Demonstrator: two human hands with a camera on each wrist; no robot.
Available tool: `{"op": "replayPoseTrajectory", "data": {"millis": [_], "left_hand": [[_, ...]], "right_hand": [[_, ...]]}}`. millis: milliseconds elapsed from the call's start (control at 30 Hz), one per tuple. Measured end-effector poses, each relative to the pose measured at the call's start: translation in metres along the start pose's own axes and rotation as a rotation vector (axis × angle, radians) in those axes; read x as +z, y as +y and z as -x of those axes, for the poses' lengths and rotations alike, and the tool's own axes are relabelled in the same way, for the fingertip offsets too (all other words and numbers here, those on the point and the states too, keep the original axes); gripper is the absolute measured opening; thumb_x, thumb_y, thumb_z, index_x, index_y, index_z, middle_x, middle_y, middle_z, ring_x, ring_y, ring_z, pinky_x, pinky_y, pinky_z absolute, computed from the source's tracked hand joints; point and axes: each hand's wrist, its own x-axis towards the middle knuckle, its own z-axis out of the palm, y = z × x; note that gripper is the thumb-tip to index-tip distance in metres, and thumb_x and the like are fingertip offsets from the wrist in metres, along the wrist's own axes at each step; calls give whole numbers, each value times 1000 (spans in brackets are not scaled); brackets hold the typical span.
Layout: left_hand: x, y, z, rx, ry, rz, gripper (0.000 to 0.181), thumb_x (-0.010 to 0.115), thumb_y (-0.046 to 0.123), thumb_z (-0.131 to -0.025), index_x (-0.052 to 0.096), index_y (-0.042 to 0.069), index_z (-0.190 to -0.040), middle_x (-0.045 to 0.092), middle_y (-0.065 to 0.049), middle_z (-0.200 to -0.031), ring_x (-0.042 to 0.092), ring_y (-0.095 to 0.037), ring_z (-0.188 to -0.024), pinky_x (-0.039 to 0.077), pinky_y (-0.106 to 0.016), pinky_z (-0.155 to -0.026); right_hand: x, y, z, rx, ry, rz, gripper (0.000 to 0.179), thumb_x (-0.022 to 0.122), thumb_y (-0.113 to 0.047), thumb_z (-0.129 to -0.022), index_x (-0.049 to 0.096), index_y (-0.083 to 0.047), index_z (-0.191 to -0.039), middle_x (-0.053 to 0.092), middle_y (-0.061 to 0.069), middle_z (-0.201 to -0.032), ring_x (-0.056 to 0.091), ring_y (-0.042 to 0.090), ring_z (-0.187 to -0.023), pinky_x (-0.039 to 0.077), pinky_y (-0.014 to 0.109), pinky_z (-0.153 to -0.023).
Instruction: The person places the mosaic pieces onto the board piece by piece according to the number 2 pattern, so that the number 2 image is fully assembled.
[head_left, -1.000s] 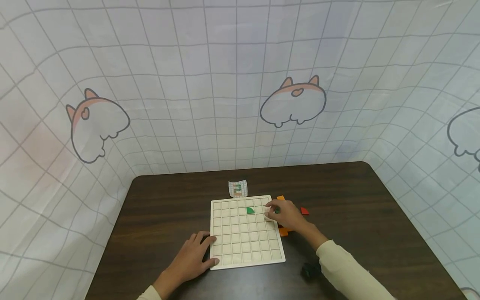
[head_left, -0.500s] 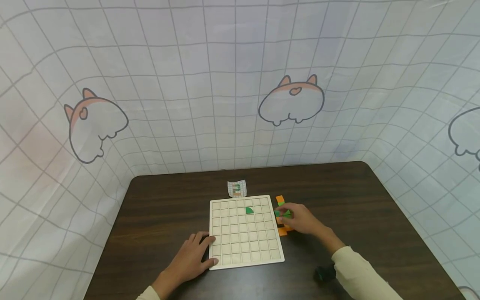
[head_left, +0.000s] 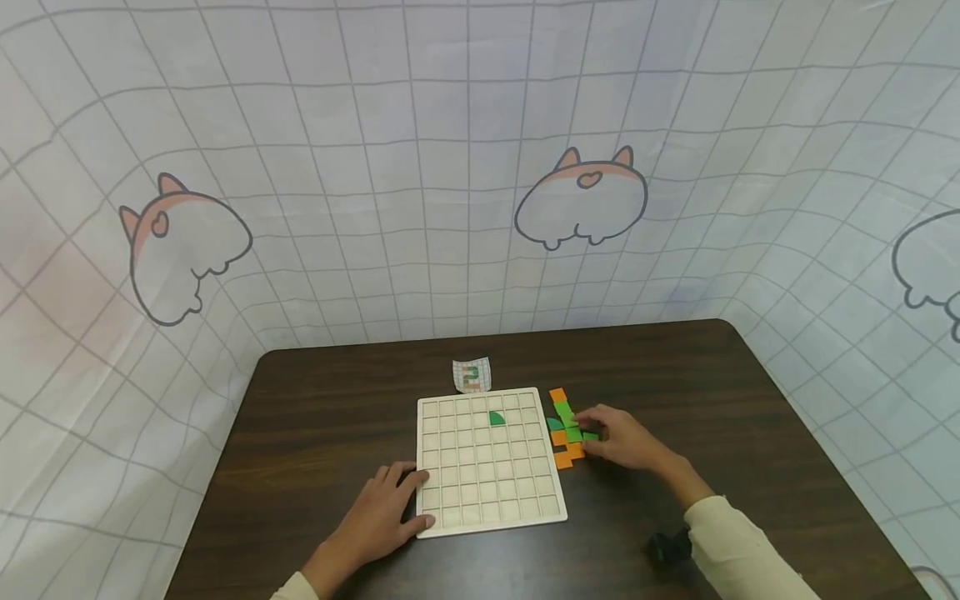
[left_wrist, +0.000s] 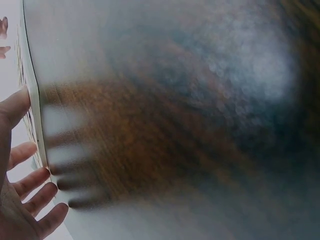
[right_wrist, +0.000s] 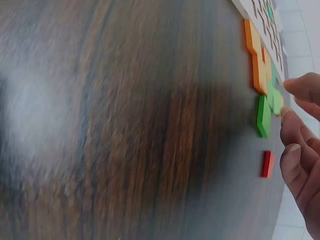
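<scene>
A white gridded board [head_left: 483, 473] lies on the table, with one dark green quarter-circle tile [head_left: 497, 418] in an upper cell. My left hand [head_left: 378, 510] rests along the board's left edge; its fingers [left_wrist: 37, 177] are spread against the rim. Beside the board's right edge is a cluster of flat tiles: light green tiles [head_left: 564, 412], orange tiles [head_left: 564, 460] and a dark green tile [head_left: 554, 424]. Over the right side of that cluster is my right hand [head_left: 628, 442], thumb and forefinger apart, close to the light green tiles. Whether a fingertip touches one I cannot tell.
A small printed pattern card [head_left: 472, 376] lies behind the board. In the right wrist view a red tile [right_wrist: 268, 164] lies apart from the cluster. A black device [head_left: 667, 547] is at my right wrist. White gridded cloth [head_left: 472, 208] surrounds the dark table [head_left: 322, 408].
My right hand has moved from the board's upper right corner rightward over the loose tiles, uncovering more of the cluster. The left hand has stayed at the board's edge.
</scene>
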Motion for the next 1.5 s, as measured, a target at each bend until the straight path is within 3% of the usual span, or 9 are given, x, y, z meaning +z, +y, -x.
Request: {"op": "replayPoseTrajectory", "data": {"millis": [300, 467, 733, 900, 1133, 1500], "left_hand": [[-1, 0, 1, -3, 0, 4, 62, 73, 49, -89, 56, 15, -139, 51, -12, -140, 52, -32, -122, 45, -56, -97], [-2, 1, 2, -3, 2, 8, 62, 73, 48, -89, 56, 15, -139, 51, -12, -140, 52, -32, -122, 45, -56, -97], [-2, 1, 1, -1, -1, -6, 63, 73, 49, -89, 56, 14, -139, 51, -13, -140, 52, -31, -121, 46, -55, -96], [-2, 2, 0, -2, -4, -5, 63, 74, 48, -88, 56, 14, -139, 51, -13, -140, 52, -31, -120, 46, -55, -96], [-2, 1, -1, -2, -8, -13, 63, 72, 49, -90, 56, 16, -140, 51, -12, -140, 52, -31, -121, 46, -55, -96], [1, -1, 0, 17, 5, -4, 61, 72, 48, -90, 56, 15, -139, 51, -12, -140, 52, -31, -121, 46, -55, -95]], "right_hand": [[-3, 5, 3, 97, -78, 48, 40, 78, -21, -89, 67, -7, -125, 65, 5, -114, 59, 18, -100, 52, 46, -91], [-2, 6, 5, 82, -75, 53, 39, 78, -19, -89, 68, -5, -124, 65, 7, -113, 61, 23, -103, 50, 51, -94], [1, 10, 7, 88, -39, 94, 33, 78, -16, -88, 71, -8, -120, 65, 4, -106, 59, 19, -94, 52, 46, -88], [0, 12, 8, 119, -42, 91, 34, 77, -15, -89, 72, -9, -122, 62, 2, -101, 49, 14, -82, 44, 34, -76], [1, 15, 10, 135, -44, 73, 35, 76, -16, -90, 71, -10, -124, 58, 2, -99, 49, 11, -73, 42, 25, -65], [6, 15, 11, 92, 6, 84, 24, 76, -16, -90, 67, -12, -111, 63, 3, -105, 60, 20, -95, 52, 45, -85]]}}
